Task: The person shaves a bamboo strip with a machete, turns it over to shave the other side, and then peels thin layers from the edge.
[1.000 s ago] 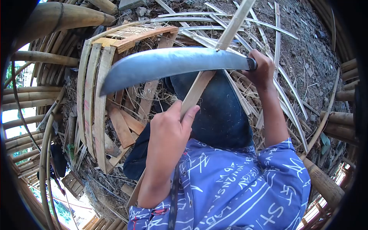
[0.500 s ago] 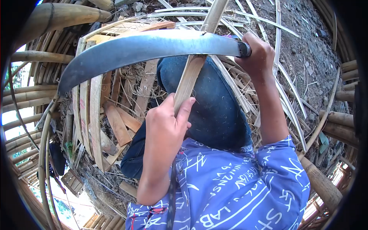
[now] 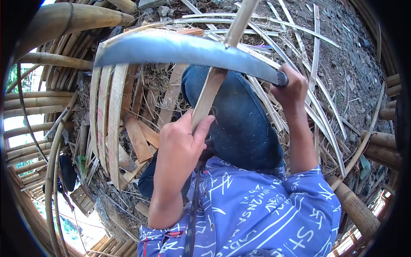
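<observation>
A wide, curved machete (image 3: pixel 167 50) lies across the upper middle of the view, its blade slightly blurred. My right hand (image 3: pixel 293 89) is closed around its dark handle. Below the blade, my left hand (image 3: pixel 182 139) grips the lower end of a flat bamboo strip (image 3: pixel 209 92), thumb laid along its face. The strip slants up and to the right, and the blade crosses in front of it, hiding a short section. Behind the strip is my bent knee in dark blue trousers (image 3: pixel 239 115), dotted with small shavings.
Long pale split strips (image 3: pixel 316 47) lie on the dirt ahead and to the right. On the left is a slatted wooden crate (image 3: pixel 102 115) with board pieces (image 3: pixel 138 139) and fibrous shavings by it. Thick bamboo poles (image 3: pixel 81 18) frame the left side; another pole (image 3: pixel 357 210) stands lower right.
The machete's tip has swung up and to the right while its handle end dropped, so the blade now slopes down to the right. My left hand keeps its hold on the strip.
</observation>
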`<act>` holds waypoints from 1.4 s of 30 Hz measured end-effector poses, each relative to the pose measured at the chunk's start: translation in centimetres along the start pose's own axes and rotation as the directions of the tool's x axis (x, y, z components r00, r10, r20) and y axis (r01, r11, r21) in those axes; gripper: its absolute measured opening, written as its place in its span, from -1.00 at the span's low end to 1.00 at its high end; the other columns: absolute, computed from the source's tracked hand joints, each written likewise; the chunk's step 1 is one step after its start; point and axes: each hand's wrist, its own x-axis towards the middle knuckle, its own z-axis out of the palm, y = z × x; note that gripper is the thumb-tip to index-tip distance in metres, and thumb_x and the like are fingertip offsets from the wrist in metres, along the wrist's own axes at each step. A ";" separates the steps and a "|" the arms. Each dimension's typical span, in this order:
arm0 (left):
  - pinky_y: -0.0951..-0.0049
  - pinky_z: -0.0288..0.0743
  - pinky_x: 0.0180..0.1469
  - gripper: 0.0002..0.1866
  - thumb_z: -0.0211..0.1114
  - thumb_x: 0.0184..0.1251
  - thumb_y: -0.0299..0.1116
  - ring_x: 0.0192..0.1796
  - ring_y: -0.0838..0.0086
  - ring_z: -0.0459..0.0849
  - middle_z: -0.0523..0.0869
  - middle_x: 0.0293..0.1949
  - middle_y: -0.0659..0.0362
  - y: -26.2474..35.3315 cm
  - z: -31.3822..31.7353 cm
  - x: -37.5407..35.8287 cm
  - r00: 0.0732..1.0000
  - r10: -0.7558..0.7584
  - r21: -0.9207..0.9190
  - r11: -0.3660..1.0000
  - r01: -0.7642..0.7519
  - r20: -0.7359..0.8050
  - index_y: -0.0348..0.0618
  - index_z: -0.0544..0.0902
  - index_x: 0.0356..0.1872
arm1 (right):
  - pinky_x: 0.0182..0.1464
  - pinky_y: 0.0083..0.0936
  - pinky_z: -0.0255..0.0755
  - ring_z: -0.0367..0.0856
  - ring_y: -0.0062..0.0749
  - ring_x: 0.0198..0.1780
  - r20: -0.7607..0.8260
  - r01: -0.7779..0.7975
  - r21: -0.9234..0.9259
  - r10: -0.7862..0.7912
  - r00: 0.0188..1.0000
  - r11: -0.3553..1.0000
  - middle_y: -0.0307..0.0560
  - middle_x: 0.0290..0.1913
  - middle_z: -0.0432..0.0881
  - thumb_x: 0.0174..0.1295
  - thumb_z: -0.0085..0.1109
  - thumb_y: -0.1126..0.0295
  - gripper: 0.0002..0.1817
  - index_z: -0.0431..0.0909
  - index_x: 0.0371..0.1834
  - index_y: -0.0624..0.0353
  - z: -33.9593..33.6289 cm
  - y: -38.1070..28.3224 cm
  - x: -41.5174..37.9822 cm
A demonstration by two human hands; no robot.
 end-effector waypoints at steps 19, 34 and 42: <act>0.62 0.34 -0.66 -0.67 0.24 0.42 -0.19 -0.70 0.68 0.49 0.48 -0.71 0.30 0.5 0.0 0.8 0.995 -0.024 -0.165 0.986 0.040 0.095 -0.35 0.64 -0.31 | -0.45 -0.24 0.43 0.61 -0.05 -0.50 -0.073 0.050 0.048 -0.046 0.996 0.998 -0.03 -0.56 0.59 -0.25 0.21 0.52 -0.86 0.49 -0.54 0.12 -2.1 -3.4 0.8; 0.48 0.40 -0.62 -0.63 0.17 0.44 -0.19 -0.72 0.49 0.56 0.50 -0.74 0.14 3.4 0.1 1.9 0.993 0.045 -0.118 0.993 -0.032 0.108 -0.36 0.59 -0.40 | -0.54 -0.22 0.42 0.58 -0.12 -0.63 -0.081 0.074 0.019 -0.072 0.994 0.997 -0.03 -0.68 0.53 -0.05 0.24 0.48 -0.86 0.44 -0.60 0.12 -3.4 -1.8 2.4; 0.58 0.32 -0.68 -0.66 0.20 0.43 -0.19 -0.73 0.67 0.47 0.43 -0.75 0.29 4.4 -0.4 3.1 0.989 0.064 -0.216 0.976 -0.034 0.130 -0.28 0.56 -0.43 | -0.49 -0.28 0.46 0.61 -0.20 -0.60 -0.051 0.057 -0.061 -0.061 0.997 0.996 -0.06 -0.65 0.57 0.00 0.25 0.46 -0.87 0.45 -0.55 0.09 -4.7 -1.8 4.1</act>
